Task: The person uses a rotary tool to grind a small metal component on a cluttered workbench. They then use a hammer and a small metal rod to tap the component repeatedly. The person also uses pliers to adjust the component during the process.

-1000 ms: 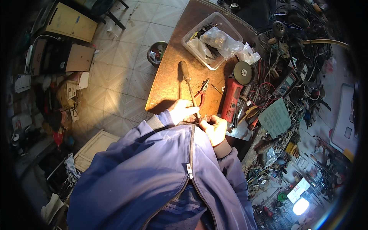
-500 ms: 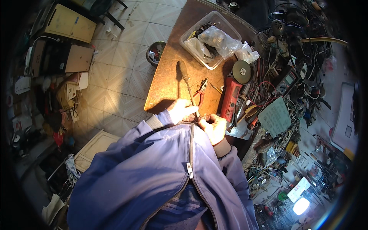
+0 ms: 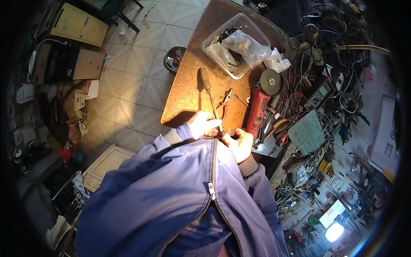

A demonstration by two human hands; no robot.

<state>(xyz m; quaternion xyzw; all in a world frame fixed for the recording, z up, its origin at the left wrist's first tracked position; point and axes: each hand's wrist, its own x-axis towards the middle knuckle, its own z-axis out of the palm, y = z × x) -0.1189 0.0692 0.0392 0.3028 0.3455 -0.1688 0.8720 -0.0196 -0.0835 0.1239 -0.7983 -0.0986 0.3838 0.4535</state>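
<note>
Near the front of the wooden bench, close to my jacket, my left hand is closed around the near end of a long tool with a dark brown handle and a thin shaft; the handle points away from me. My right hand is beside it, fingers pinched together at the tool's near end. A tiny piece sticks up between those fingers, too small to name. Red-handled pliers lie just beyond the hands. To the right rests a red angle grinder with its disc at the far end.
A clear plastic box holding bags and small parts stands at the back of the bench. Tangled cables, a multimeter and a pale green sheet crowd the right. A round bin stands on the tiled floor at left.
The hands and the long tool hold nearly the same pose. The surroundings shift very slightly in the view.
</note>
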